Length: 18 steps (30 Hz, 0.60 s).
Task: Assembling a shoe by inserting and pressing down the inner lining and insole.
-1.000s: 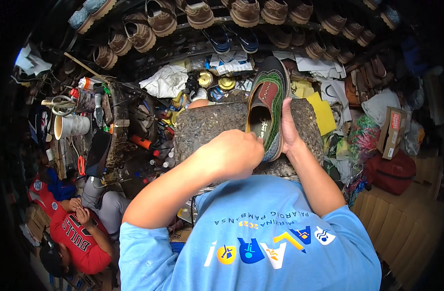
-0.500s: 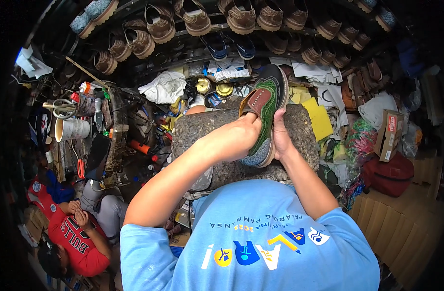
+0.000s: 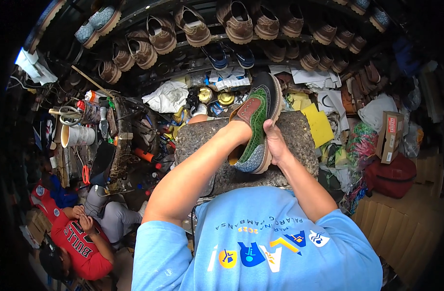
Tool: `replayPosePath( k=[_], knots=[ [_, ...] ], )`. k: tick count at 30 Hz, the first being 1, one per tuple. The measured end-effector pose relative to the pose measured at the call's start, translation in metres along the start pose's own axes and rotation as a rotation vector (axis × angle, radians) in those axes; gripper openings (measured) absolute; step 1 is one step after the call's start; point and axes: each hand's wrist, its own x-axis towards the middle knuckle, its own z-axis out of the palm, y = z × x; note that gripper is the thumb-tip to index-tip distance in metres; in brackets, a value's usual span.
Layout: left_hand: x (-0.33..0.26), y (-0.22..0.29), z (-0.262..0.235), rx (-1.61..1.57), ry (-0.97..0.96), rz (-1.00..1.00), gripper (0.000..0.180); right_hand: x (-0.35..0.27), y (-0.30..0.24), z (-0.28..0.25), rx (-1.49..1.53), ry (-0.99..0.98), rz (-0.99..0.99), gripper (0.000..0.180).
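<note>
A multicoloured shoe point(image 3: 258, 114) is held up over a rough stone block point(image 3: 202, 140). It has a black toe, green textured sides, a brown lace panel without laces, a blue scaly heel and a tan sole. My left hand point(image 3: 240, 131) reaches into the shoe's opening, so its fingers are hidden inside. My right hand point(image 3: 276, 141) grips the shoe from the right, its thumb up along the sole's edge and its palm against the sole.
Brown shoes point(image 3: 198, 26) line the racks above. Cans point(image 3: 226, 98), yellow sheets point(image 3: 318, 125) and papers clutter the bench behind the block. At left are a white mug point(image 3: 77, 135) and orange-handled scissors point(image 3: 86, 173). A person in red point(image 3: 81, 242) sits lower left; a shoebox point(image 3: 390, 136) stands right.
My left hand has gone deeper into the shoe, and its fingers have passed out of sight. The toe has tipped down a little to the left; my right hand keeps its hold.
</note>
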Motion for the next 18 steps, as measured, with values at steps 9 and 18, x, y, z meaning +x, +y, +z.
replayPosePath(
  k=[9, 18],
  knots=[
    [-0.034, 0.019, 0.004, 0.065, 0.118, 0.153, 0.045, -0.009, 0.009, -0.006, 0.061, -0.082, -0.079, 0.113],
    [-0.062, 0.076, -0.042, 0.202, -0.338, -0.131, 0.042, -0.012, 0.009, -0.006, 0.097, -0.163, -0.098, 0.111]
  ],
)
